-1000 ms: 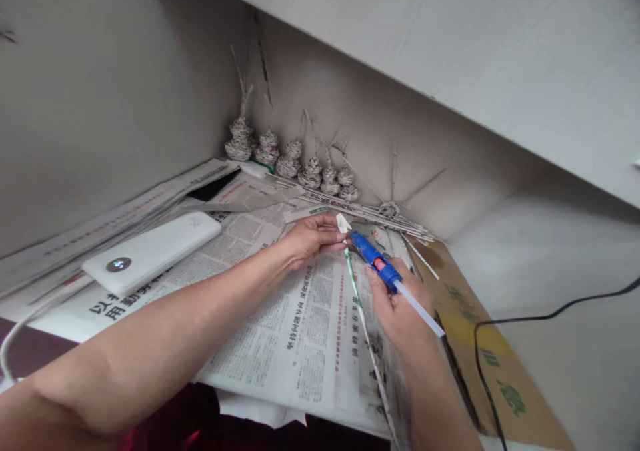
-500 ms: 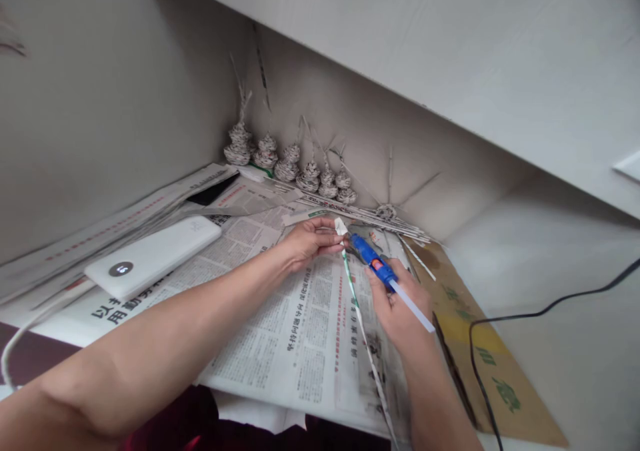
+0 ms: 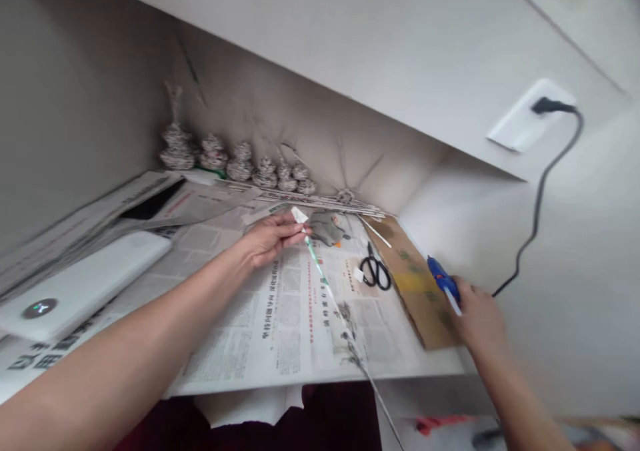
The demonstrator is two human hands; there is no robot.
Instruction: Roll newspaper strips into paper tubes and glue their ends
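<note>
My left hand point(image 3: 274, 237) pinches a long, thin rolled paper strip point(image 3: 317, 261) near its upper end, where a white flattened tip point(image 3: 299, 215) sticks out past the fingers. The strip hangs down across the newspaper and over the table's front edge. At the right, my right hand point(image 3: 477, 311) is closed round a blue glue gun point(image 3: 441, 276), with a pale glue stick point(image 3: 453, 301) poking from its back. The glue gun is over the right side of the cardboard, away from the strip. Its trigger is hidden by the hand.
Newspaper point(image 3: 240, 331) covers the table. Black scissors point(image 3: 375, 273) lie near the cardboard point(image 3: 411, 284). A white power bank point(image 3: 100, 281) is at left. Several woven paper gourds point(image 3: 240, 163) line the back behind paper rolls point(image 3: 320, 201). A black cord point(image 3: 537, 197) runs to the wall socket point(image 3: 525, 121).
My right hand has carried the glue gun away from the strip to the right, uncovering the scissors. My left hand still pinches the strip. The view has turned right.
</note>
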